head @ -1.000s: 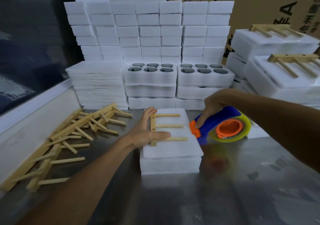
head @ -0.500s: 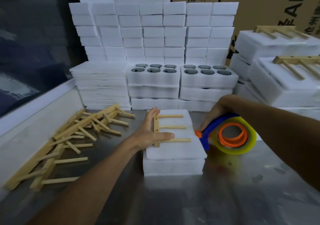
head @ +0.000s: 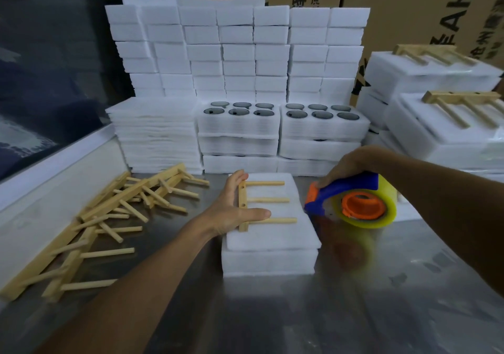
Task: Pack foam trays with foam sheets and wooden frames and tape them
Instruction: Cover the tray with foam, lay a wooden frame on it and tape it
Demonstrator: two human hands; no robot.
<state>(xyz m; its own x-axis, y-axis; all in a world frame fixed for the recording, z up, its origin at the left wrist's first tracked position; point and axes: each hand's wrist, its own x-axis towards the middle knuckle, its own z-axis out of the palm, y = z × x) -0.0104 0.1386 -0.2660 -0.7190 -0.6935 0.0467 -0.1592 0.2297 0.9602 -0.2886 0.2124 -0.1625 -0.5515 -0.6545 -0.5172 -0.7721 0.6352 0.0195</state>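
A white foam tray (head: 268,261) topped with a foam sheet (head: 283,233) lies in the middle of the steel table. On the sheet rests a wooden frame (head: 268,200) with three pegs pointing right. My left hand (head: 231,209) presses flat against the frame's left bar, thumb laid over the nearest peg. My right hand (head: 351,162) grips a blue and orange tape dispenser (head: 354,203) with a yellowish tape roll, held just off the tray's right edge.
A heap of loose wooden frames (head: 109,217) lies at the left. Stacks of foam sheets (head: 155,135), trays with round holes (head: 240,124) and foam blocks (head: 237,51) stand behind. Packed trays with frames (head: 441,124) pile up at the right. Cardboard boxes (head: 409,4) form the backdrop.
The tape dispenser has tilted and drifted slightly right, away from the tray's right edge. My left hand keeps pressing the frame in the same spot.
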